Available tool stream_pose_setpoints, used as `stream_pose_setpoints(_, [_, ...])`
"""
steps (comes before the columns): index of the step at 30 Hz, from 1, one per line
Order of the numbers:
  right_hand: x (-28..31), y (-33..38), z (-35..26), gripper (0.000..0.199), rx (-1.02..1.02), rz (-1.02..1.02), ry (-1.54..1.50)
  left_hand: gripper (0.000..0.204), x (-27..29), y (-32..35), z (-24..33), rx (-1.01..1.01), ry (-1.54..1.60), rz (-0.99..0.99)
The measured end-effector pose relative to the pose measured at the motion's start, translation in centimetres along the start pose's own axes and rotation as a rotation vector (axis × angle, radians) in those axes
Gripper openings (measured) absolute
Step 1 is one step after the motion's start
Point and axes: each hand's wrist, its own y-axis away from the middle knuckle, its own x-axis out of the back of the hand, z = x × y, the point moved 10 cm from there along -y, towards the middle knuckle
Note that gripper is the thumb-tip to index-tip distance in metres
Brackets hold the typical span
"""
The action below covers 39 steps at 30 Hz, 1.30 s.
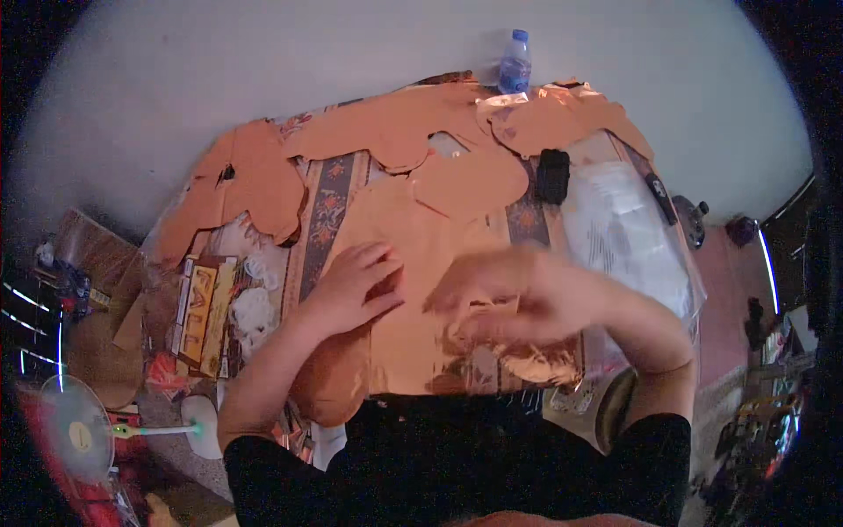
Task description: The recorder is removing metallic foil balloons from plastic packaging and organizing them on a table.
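Observation:
In front of me, a large flat orange sheet (408, 351) lies on the table with rounded orange cut-outs (474, 184) at its far end. My left hand (360, 285) is over the sheet's left side, its fingers bent and its thumb apart, with nothing visible between them. My right hand (509, 290) is over the right side, smeared by motion; whether it holds anything cannot be made out. Just below it, a shiny, see-through film (540, 364) lies crumpled near the table's front edge.
More wavy-edged orange pieces (237, 184) cover the far side. A blue-capped water bottle (515, 63) stands by the wall. A black block-like object (552, 176) and clear plastic bags (628, 233) lie to the right. At left are a yellow-and-brown box (204, 316) and a small fan (79, 428).

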Motion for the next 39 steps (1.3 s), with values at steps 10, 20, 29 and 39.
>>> stream_pose_setpoints(10, [-7.4, -2.7, -11.1, 0.019, 0.267, 0.187, -0.91, 0.05, -1.5, 1.1, -0.4, -0.062, -0.022, 0.132])
stream_pose_setpoints(20, [-6.6, -3.2, -15.6, 0.02, 0.684, -0.082, -0.149, 0.048, -1.3, 1.6, -0.8, -0.071, 0.022, 0.168])
stream_pose_setpoints(29, [-2.3, -1.4, -4.7, 0.023, -0.082, 0.322, 0.17, 0.046, -0.6, 1.8, -1.6, -0.085, 0.005, 0.233])
stream_pose_setpoints(39, [-6.8, -1.1, 13.3, 0.055, -0.419, 0.079, 0.842, 0.044, -1.2, 2.0, -2.3, -0.012, -0.035, 0.155])
